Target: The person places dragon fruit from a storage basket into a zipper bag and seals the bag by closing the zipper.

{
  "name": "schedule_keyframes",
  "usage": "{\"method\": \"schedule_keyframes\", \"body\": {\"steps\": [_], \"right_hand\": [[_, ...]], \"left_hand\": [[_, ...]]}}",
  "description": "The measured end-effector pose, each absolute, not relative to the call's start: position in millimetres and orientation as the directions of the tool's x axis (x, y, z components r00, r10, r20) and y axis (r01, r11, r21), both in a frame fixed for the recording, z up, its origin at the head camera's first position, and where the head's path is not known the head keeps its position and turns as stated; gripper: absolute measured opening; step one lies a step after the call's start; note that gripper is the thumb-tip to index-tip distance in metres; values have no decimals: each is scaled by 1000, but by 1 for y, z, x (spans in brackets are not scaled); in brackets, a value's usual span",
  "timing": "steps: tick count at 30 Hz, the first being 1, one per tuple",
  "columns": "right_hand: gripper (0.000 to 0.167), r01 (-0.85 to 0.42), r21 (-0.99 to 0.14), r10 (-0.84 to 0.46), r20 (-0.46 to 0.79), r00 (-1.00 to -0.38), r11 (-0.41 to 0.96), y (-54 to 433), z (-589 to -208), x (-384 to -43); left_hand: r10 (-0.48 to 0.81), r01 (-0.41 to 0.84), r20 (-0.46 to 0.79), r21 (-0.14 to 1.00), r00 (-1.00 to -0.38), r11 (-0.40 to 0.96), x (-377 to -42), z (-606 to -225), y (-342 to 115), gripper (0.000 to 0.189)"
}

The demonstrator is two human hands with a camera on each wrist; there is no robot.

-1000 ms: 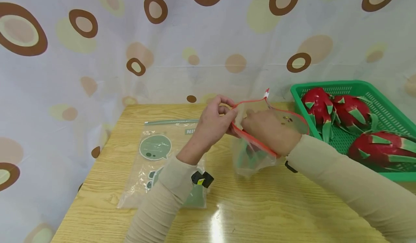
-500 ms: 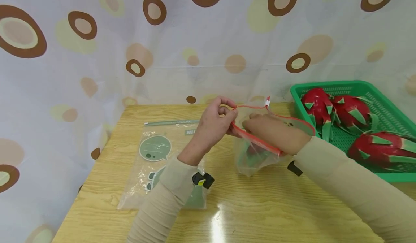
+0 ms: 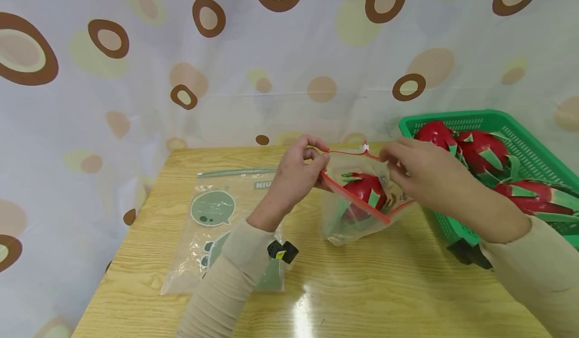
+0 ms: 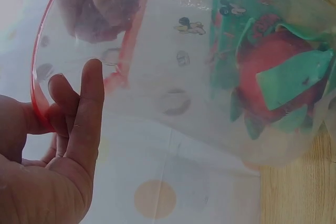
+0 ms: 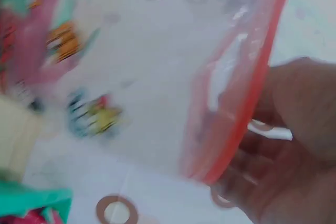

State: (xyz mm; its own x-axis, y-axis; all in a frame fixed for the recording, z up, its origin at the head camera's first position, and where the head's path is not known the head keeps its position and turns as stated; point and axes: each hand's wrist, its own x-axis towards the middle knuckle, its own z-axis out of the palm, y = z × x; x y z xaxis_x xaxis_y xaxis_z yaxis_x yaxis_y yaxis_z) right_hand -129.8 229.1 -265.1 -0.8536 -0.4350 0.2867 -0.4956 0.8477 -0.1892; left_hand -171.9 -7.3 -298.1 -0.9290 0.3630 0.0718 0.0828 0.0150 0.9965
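My left hand pinches the left edge of a clear zip bag with a red zip. In the left wrist view, a red rim runs down to the thumb and fingers of that hand. Inside the bag, low down, lies a red dragon fruit with green scales. At the bag's right edge is my right hand, out of the mouth, fingers loosely bent. In the blurred right wrist view, the right hand overlaps the red rim, with a gap between thumb and fingers. The mouth gapes wide.
A second clear zip bag with green prints lies flat on the wooden table at the left. At the right stands a green basket holding dragon fruits. A patterned curtain hangs behind.
My right hand has come out of the bag and moved right to its edge, uncovering the dragon fruit inside. The left hand keeps its hold on the rim.
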Motion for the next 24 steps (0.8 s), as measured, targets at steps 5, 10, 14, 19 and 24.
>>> {"method": "schedule_keyframes", "body": {"steps": [5,10,14,19,24], "right_hand": [[34,-397,-127,-308,436,-846,909,252,-277,-120],[18,-342,-165,-279,315,-907,925,269,-280,-117],[9,-314,-185,-257,279,-925,931,273,-275,-119],[9,-352,-174,-254,419,-872,920,271,-268,-124],[8,-362,-180,-220,529,-820,915,265,-253,-131]], "left_hand": [[365,112,98,994,-926,17,-172,-297,-6,16],[353,117,96,992,-931,38,-172,-297,-9,14],[348,149,117,987,-930,67,-172,-296,-12,15],[340,203,172,977,-925,59,-171,-289,-18,18],[319,238,210,970,-924,50,-171,-282,-23,17]]}}
